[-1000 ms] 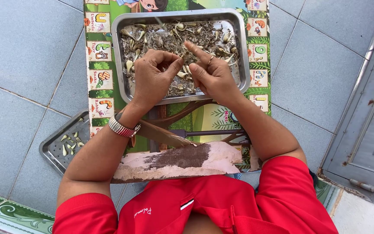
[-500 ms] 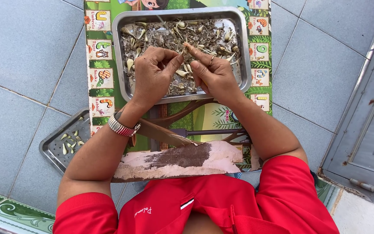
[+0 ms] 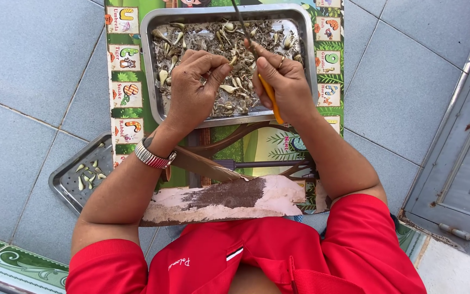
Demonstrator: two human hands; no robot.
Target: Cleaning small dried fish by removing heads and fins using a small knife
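The rectangular metal tray [image 3: 150, 65], filled with pale cloves and dry brown husks, sits at the far end of a colourful picture-alphabet board [image 3: 129, 103] laid on the grey tiled floor [image 3: 33, 60]. I see the left hand [image 3: 191, 90] above the tray's near half, its grip pinched shut on one small pale clove [image 3: 228, 88]. The right hand [image 3: 281, 81] sits just beside it, its grip closed around a thin tool with an orange handle [image 3: 270, 98] whose dark shaft points away over the tray. A silver metal watch [image 3: 150, 155] bands the left wrist. A smaller metal tray [image 3: 63, 185] holding a few peeled pieces rests on the floor, to the left of the board. I note red sleeves [image 3: 104, 267] at the bottom of the view.
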